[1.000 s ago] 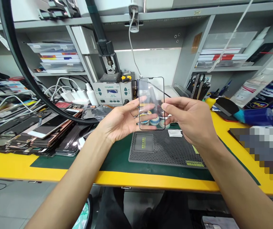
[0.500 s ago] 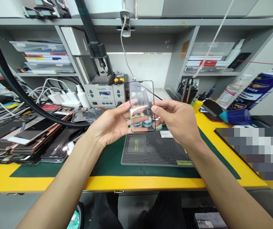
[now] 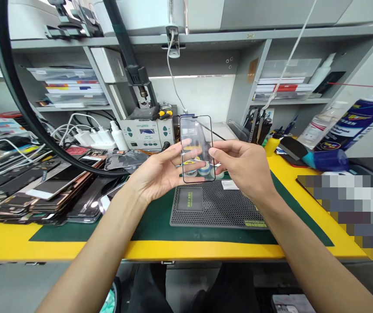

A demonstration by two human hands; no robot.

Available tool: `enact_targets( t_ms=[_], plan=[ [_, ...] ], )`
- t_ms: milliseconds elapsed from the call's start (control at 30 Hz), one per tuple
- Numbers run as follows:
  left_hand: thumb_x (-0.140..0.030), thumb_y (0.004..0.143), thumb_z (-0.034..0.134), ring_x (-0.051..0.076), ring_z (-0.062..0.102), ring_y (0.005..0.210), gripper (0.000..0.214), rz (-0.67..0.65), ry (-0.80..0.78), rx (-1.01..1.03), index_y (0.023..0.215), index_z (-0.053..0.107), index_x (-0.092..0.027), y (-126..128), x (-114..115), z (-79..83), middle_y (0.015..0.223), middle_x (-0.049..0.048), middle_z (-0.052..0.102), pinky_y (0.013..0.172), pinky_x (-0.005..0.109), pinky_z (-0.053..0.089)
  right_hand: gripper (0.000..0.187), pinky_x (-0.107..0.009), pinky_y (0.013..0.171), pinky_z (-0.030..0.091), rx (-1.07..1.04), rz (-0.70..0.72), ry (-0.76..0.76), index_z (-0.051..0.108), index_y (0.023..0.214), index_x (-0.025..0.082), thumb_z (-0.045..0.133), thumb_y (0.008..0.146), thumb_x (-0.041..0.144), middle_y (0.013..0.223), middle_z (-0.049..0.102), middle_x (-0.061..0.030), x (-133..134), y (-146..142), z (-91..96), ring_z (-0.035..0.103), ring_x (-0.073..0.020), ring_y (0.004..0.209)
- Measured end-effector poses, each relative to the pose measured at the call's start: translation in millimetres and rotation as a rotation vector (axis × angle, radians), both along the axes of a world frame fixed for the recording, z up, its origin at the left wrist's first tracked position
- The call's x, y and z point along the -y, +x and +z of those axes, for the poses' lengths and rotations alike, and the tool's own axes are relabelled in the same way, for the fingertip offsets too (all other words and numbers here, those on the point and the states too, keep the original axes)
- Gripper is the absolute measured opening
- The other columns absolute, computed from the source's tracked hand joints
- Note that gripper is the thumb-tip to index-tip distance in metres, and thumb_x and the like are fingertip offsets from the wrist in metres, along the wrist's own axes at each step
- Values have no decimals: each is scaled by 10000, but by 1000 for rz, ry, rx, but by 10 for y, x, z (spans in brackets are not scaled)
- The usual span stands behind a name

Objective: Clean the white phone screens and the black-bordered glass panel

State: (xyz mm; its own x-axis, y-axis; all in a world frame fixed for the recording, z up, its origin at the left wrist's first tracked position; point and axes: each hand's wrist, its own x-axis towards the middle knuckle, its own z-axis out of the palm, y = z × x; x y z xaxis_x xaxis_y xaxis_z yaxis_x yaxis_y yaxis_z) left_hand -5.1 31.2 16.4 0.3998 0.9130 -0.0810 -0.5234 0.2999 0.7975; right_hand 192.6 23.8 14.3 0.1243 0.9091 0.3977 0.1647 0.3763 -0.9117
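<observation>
I hold a clear, black-rimmed phone screen glass (image 3: pixel 197 148) upright above a dotted black rubber mat (image 3: pixel 217 206), my left hand (image 3: pixel 158 171) spread open behind it, my right hand (image 3: pixel 241 167) pinching its right edge between thumb and fingertips.

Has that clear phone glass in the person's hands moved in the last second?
No, not clearly: the phone glass stays just right of the rework station, as before; mainly the whole view shifted.
</observation>
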Motion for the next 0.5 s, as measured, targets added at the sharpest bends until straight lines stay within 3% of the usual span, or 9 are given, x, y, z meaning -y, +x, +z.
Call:
enact_targets(
  t_ms=[267,500],
  plan=[
    [-195,962,616,347,743,1031,176,-28,7,33,1124,685,-192,-1,11,-10,1127,123,754,965,720,514,198,-287,452,564,39,-47,-22,806,907,139,810,784,294,687,738,-37,9,-5,6,620,-133,442],
    [-204,972,606,364,732,1071,196,-38,26,44,1156,672,-193,-8,-2,-25,1158,128,755,976,731,495,203,-304,478,593,35,-47,12,813,900,162,825,761,310,709,751,-39,-8,-5,-34,637,-147,477]
  ],
)
